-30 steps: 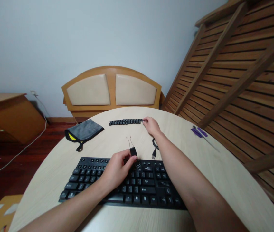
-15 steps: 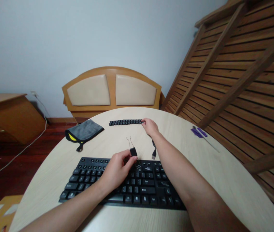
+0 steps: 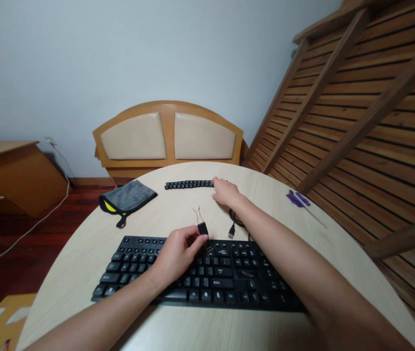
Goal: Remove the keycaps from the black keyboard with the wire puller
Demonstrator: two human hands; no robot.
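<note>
My left hand (image 3: pixel 181 251) pinches a keycap puller (image 3: pixel 202 229) with a black handle and two thin wire prongs pointing away from me. Below it lies a black keyboard (image 3: pixel 222 283), whose back rows show bare key sockets. At the far side of the table, two rows of loose black keycaps (image 3: pixel 188 185) stand lined up. My right hand (image 3: pixel 226 191) is at their right end, thumb and fingers closed on a keycap, mostly hidden by the fingers.
A grey cloth with yellow lining (image 3: pixel 128 199) lies at the left. The keyboard's USB plug (image 3: pixel 231 231) and cable lie beneath my right forearm. A purple-and-metal tool (image 3: pixel 298 199) sits at the right. A wooden slatted frame (image 3: pixel 357 122) leans beyond the table edge.
My right hand stays at the right end of the keycap row, its wrist turned slightly and forearm shifted right, uncovering more keyboard and cable. The left hand keeps its hold on the keycap puller.
</note>
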